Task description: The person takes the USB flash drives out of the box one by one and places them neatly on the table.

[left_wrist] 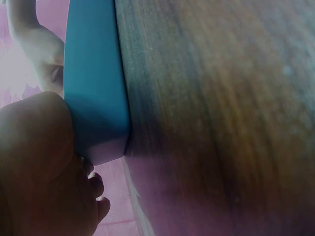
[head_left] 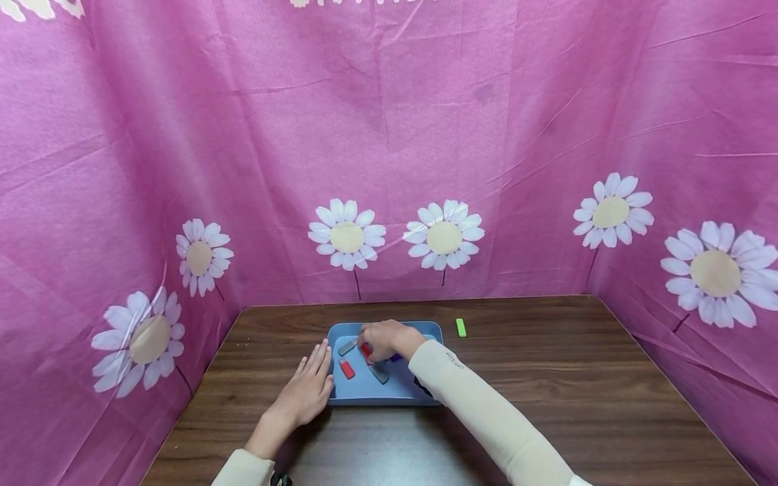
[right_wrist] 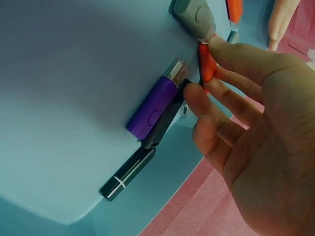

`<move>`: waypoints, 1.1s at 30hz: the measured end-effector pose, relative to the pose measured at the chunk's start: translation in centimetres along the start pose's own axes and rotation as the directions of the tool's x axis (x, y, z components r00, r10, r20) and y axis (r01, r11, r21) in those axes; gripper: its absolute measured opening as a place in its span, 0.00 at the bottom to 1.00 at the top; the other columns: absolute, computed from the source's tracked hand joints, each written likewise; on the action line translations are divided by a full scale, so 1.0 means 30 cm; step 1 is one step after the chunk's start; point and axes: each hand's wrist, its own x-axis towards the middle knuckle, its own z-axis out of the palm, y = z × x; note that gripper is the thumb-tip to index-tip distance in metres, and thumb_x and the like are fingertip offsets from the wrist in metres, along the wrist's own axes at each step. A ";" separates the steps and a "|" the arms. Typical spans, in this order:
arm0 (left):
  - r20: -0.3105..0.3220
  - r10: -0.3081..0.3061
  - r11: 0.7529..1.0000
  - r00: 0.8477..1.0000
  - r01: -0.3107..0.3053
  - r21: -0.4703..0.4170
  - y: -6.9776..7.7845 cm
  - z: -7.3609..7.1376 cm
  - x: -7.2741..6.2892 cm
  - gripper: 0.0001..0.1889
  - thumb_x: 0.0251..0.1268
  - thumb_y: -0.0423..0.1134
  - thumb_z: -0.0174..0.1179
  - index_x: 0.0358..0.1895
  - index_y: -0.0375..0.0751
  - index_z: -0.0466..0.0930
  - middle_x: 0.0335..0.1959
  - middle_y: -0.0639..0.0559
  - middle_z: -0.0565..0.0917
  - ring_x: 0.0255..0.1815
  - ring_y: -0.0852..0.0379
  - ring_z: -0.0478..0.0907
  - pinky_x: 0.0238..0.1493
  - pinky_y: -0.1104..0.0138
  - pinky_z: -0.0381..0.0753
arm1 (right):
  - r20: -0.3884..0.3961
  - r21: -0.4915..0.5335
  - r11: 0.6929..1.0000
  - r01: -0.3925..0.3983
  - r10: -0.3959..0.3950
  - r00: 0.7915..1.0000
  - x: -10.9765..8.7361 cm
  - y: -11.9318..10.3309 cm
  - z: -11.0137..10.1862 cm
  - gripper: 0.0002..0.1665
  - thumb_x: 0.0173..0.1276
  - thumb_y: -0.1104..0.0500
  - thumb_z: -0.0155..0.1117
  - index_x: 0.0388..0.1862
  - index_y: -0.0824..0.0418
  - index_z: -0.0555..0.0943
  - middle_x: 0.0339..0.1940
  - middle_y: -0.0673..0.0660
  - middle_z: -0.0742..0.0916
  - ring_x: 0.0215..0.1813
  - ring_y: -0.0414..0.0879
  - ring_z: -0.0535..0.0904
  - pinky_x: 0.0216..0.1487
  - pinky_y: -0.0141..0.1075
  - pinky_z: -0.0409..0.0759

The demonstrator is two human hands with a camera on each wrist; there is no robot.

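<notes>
Cream sleeves point(head_left: 495, 412) lay nearest. The left hand point(head_left: 304, 390) rested, fingers straight, against the left wall of the blue tray point(head_left: 383, 401); a light, even brace there probably suited best, steadying without shoving. Inside, a second red USB stick point(head_left: 347, 368) lay close to that wall. The right hand's point(head_left: 385, 339) grip was clamped on a red USB stick point(right_wrist: 207, 64) in the tray, thumb against fingers. A grey USB stick point(right_wrist: 193, 17) lay right by its end, and a purple USB stick point(right_wrist: 150, 110) and a black stick point(right_wrist: 128, 174) near the other fingertips, so a narrow pinch with the outer fingers raised would likely have spared them. Farther off, a green stick point(head_left: 460, 328) lay on the wooden counter point(head_left: 547, 364).
</notes>
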 end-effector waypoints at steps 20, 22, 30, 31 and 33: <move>0.009 -0.009 1.000 1.000 0.009 0.020 -0.006 0.007 0.001 0.32 0.86 0.42 0.47 0.83 0.27 0.55 0.88 0.35 0.53 0.89 0.36 0.50 0.86 0.39 0.54 | 0.003 -0.001 1.000 -0.023 0.023 1.000 0.006 -0.005 0.002 0.28 0.66 0.50 0.78 0.65 0.44 0.84 0.64 0.49 0.82 0.46 0.41 0.77 0.52 0.34 0.83; 0.008 -0.008 1.000 1.000 0.008 0.024 -0.007 0.009 0.001 0.32 0.86 0.41 0.47 0.83 0.26 0.56 0.88 0.35 0.54 0.89 0.36 0.51 0.86 0.39 0.54 | 0.002 -0.007 1.000 -0.028 0.028 1.000 0.006 -0.005 0.002 0.29 0.66 0.50 0.78 0.66 0.44 0.84 0.63 0.49 0.82 0.46 0.41 0.78 0.51 0.35 0.83; 0.003 -0.004 0.999 1.000 0.004 0.033 0.001 0.000 0.001 0.32 0.86 0.41 0.46 0.83 0.26 0.56 0.88 0.34 0.54 0.89 0.35 0.51 0.86 0.39 0.54 | -0.018 0.012 0.999 -0.034 0.034 0.999 0.000 0.007 -0.002 0.33 0.65 0.51 0.80 0.69 0.45 0.82 0.61 0.50 0.81 0.47 0.42 0.78 0.54 0.37 0.86; 0.001 -0.002 0.999 1.000 0.002 0.034 0.000 0.000 0.001 0.32 0.86 0.41 0.46 0.83 0.26 0.56 0.87 0.34 0.54 0.89 0.35 0.51 0.86 0.39 0.54 | -0.022 0.016 0.999 -0.031 0.031 0.999 -0.002 0.009 -0.002 0.33 0.65 0.51 0.80 0.69 0.45 0.82 0.61 0.49 0.81 0.47 0.42 0.78 0.54 0.37 0.86; -0.001 0.002 0.999 1.000 -0.002 0.040 -0.001 0.000 0.001 0.32 0.86 0.41 0.46 0.83 0.26 0.56 0.87 0.34 0.54 0.88 0.35 0.51 0.86 0.39 0.55 | -0.033 0.024 0.999 -0.025 0.026 0.999 -0.005 0.013 -0.002 0.33 0.64 0.51 0.81 0.68 0.45 0.83 0.59 0.49 0.81 0.47 0.42 0.78 0.53 0.37 0.86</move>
